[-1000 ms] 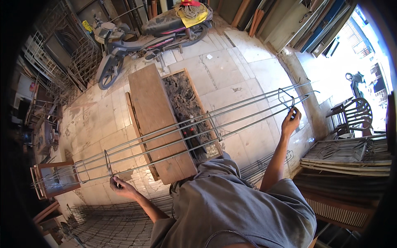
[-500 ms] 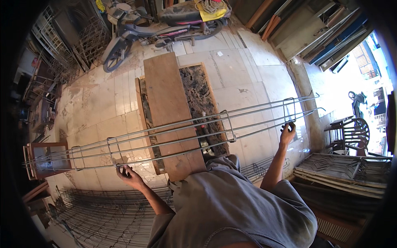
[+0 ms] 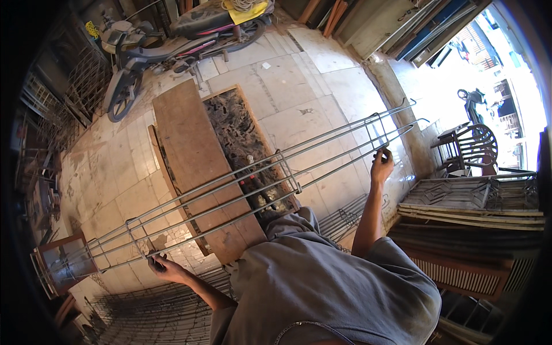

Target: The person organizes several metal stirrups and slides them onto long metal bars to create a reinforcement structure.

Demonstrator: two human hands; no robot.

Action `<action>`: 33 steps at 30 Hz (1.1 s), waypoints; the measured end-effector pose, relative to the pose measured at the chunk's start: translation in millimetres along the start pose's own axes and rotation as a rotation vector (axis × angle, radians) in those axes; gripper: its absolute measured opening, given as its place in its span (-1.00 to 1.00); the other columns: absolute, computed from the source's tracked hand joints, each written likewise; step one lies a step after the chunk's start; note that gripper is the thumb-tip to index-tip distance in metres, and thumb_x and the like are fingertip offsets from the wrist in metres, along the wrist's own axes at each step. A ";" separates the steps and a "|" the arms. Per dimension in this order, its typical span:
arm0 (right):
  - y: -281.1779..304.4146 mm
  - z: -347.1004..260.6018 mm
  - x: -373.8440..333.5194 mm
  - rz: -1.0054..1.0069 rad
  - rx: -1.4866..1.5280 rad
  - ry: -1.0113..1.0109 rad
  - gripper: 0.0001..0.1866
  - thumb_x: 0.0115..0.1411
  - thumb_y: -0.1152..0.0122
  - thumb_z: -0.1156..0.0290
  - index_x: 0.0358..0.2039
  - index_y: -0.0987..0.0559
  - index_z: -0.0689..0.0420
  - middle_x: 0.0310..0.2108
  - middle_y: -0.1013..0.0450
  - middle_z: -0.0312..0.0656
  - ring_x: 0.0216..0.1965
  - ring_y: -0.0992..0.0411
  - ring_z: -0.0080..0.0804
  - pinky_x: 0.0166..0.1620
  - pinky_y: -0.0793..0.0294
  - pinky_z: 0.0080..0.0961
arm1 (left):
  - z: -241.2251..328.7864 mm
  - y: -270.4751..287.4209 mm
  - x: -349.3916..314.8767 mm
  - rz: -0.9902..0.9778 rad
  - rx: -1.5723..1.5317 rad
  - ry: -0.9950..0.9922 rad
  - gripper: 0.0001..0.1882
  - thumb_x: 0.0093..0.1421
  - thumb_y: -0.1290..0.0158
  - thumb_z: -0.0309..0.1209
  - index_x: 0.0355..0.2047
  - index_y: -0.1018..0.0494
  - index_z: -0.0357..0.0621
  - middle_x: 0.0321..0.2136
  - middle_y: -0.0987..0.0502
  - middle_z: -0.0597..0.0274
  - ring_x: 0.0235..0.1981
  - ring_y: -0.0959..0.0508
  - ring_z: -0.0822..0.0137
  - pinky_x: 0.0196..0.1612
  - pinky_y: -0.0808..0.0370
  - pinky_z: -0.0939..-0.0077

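Note:
A long, narrow rebar cage (image 3: pixel 287 171) of thin steel rods, with square stirrups spaced along it, stretches across in front of me. Near its left part, my left hand (image 3: pixel 165 268) has its fingers closed on the lower near rod beside a stirrup. Toward the other end, my right hand (image 3: pixel 382 165) pinches the same near rod, close to another stirrup. Beneath the cage, a brown wooden board (image 3: pixel 190 132) lies partly over a wood-edged bed of dark, crumpled-looking material (image 3: pixel 233 126).
More rebar cages (image 3: pixel 161 307) lie stacked at the lower left. A glass-fronted wooden cabinet (image 3: pixel 68 261) stands behind the cage's left end. A motorbike (image 3: pixel 190 43) is parked at the far side. Right are a wooden chair (image 3: pixel 474 144) and stacked metal grilles (image 3: pixel 471 195).
The whole view has turned, so the floor and motorbike appear farther left. The cage slopes more steeply up to the right in view. Both hands keep their hold.

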State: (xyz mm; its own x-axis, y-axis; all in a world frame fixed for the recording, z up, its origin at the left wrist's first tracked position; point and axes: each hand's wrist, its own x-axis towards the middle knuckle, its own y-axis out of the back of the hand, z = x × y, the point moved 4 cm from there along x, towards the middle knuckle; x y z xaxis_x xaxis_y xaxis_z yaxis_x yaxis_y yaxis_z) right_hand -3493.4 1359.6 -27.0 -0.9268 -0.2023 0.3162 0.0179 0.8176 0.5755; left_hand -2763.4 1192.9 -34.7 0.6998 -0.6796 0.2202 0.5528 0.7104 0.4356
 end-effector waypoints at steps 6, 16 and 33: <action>1.4 -6.2 -6.6 -0.055 -0.027 -0.060 -0.79 0.25 -0.15 0.37 -0.23 -0.56 0.27 -0.34 -0.57 -0.09 -0.42 -0.59 -0.32 -0.32 -0.52 -0.43 | 16.4 0.5 -4.9 0.062 0.027 0.053 -0.52 0.34 -0.03 -0.17 -0.01 -0.43 -0.42 -0.18 -0.57 -0.15 -0.29 -0.62 0.14 -0.27 -0.60 0.32; -1.6 -20.2 -11.9 -0.101 0.095 -0.118 -0.78 0.27 -0.15 0.40 -0.15 -0.51 0.27 -0.27 -0.54 -0.11 -0.39 -0.58 -0.34 -0.36 -0.56 -0.49 | 11.4 -1.9 -5.6 0.082 0.080 0.110 -0.44 0.31 -0.02 -0.01 0.05 -0.42 -0.26 -0.06 -0.52 -0.06 -0.09 -0.53 0.08 -0.05 -0.50 0.06; 19.7 -84.1 -5.7 0.279 -0.115 0.239 -0.71 0.32 -0.08 0.42 0.00 -0.48 0.26 -0.23 -0.55 -0.03 -0.29 -0.56 -0.28 -0.36 -0.57 -0.44 | 201.0 -57.1 -20.6 -0.362 -0.145 -0.649 -0.60 0.32 -0.06 -0.20 -0.07 -0.43 -0.34 -0.11 -0.51 0.06 -0.07 -0.47 0.13 0.09 -0.35 0.30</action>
State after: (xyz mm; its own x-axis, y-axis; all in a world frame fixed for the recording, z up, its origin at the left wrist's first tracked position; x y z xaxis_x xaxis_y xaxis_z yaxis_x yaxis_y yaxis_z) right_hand -3456.2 1331.5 46.0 -0.7672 -0.1111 0.6318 0.3120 0.7959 0.5188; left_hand -2900.3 1129.5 111.3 0.0811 -0.8148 0.5740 0.7830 0.4084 0.4691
